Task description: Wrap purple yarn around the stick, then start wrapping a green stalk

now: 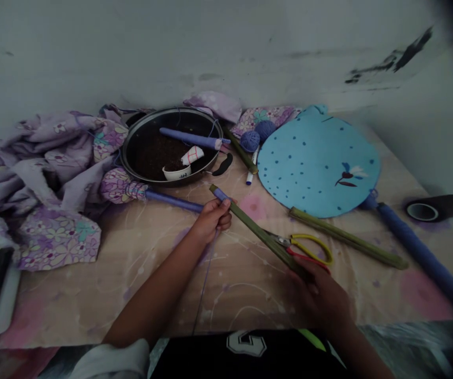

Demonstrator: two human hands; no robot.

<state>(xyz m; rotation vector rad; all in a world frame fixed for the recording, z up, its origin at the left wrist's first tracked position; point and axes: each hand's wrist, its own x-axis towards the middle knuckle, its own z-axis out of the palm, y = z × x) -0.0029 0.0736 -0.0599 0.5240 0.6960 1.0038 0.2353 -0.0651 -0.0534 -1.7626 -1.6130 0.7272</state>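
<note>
A green plant stalk [255, 230] slants between my two hands above the table. My left hand [215, 217] is closed around its upper end, just below a short band of purple yarn [221, 194] wound there. From that hand a loose yarn strand [205, 281] runs down toward my lap. My right hand [321, 292] grips the lower end of the stalk, its fingers partly hidden in shadow. Scissors [313, 249] with yellow and red handles lie beneath the stalk, close to my right hand. A yarn-wrapped stick [174, 201] with a floral cloth head lies behind my left hand.
A black pan [121, 155] with dark soil, a cup and a wrapped stick stands at the back. Purple floral cloth [60, 237] is heaped left. A blue round mat [309, 163], yarn balls [250, 141], a marker [253, 168] and another stalk [348, 239] lie right.
</note>
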